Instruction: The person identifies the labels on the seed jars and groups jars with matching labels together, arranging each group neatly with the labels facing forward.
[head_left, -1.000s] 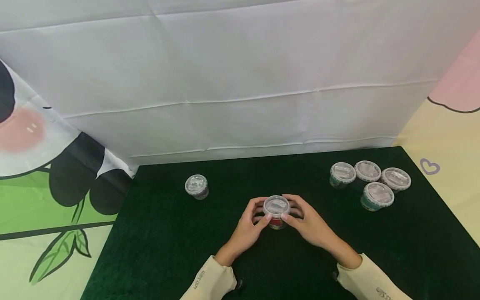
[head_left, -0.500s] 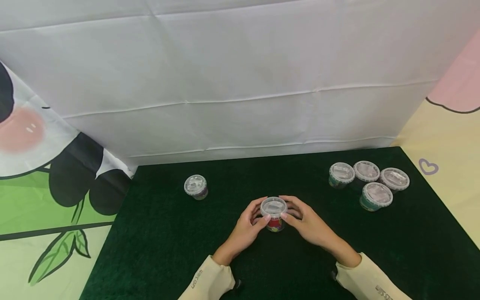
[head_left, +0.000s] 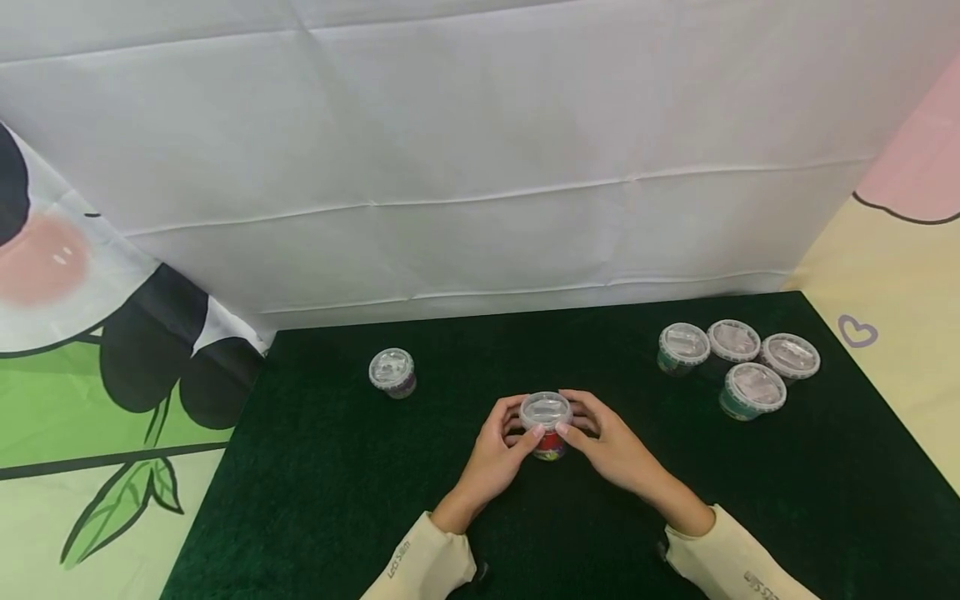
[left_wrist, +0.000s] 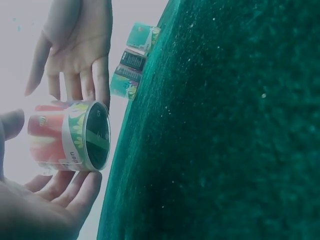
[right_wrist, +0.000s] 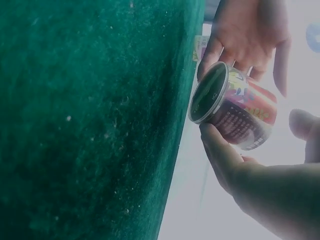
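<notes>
Both hands hold a small plastic tub (head_left: 550, 444) with a clear lid and a red, colourful label, at the middle of the head view. My left hand (head_left: 491, 462) grips its left side and my right hand (head_left: 622, 450) its right, thumbs on the near side and fingers curled round behind. In the left wrist view the tub (left_wrist: 55, 135) lies between the hands, its round base showing above the cloth. The right wrist view shows the tub (right_wrist: 250, 110) with dark label panels and small print. Its far side is hidden by the fingers.
A dark green cloth (head_left: 337, 475) covers the table. One lidded tub (head_left: 392, 372) stands at the back left. Several similar tubs cluster at the back right, the nearest tub (head_left: 752, 392) in front. A white curtain (head_left: 480, 167) hangs behind the table.
The tub and both hands have shifted slightly left, and more of the red label shows. The other tubs stay where they were.
</notes>
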